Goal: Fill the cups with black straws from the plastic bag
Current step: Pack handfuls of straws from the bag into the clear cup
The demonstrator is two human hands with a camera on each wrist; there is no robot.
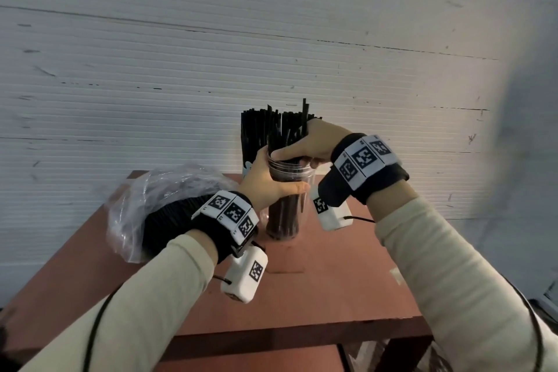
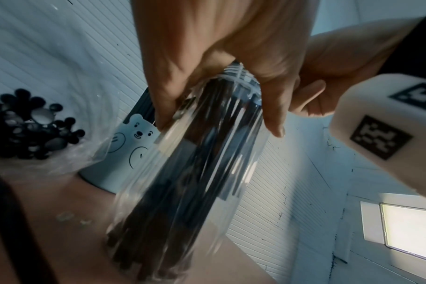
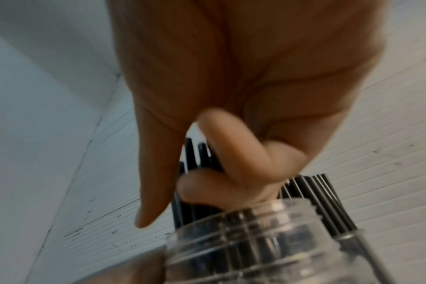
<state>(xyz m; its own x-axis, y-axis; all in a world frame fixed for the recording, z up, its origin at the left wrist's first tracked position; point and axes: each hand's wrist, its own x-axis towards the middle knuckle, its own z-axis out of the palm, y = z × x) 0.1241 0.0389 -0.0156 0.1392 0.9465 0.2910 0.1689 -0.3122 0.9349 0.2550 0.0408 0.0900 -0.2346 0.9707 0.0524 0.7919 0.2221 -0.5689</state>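
We take the clear cup as our landmark, standing on the red-brown table, w/ our sleeves nearest the camera. Our left hand wraps the cup just below its threaded rim, thumb on the near side, fingers curled round the far side, clamped on the plastic. In the left wrist view the cup looks tilted, base near or on the table; can't tell which.

Right above the rim, our right hand is closed on a bundle of black straws, thumb across the front, fingers curled behind, lower ends already down inside the cup. Some straws stick up higher than others.

Left of the cup lies the plastic bag, crumpled, still w/ a thick dark mass of straws in it. Just behind the cup stands a second cup, pale w/ a bear drawing, already packed w/ straws. Beyond that, the white ribbed wall.

Risks, as we judge them: if the right hand lets go while the bundle leans, straws may fan over the rim & spill onto the table. Pushing down hard could buckle them or tip the light cup, esp. if the left hand slackens. The bear cup is v. close behind; a bump from the right hand's knuckles could knock it over.
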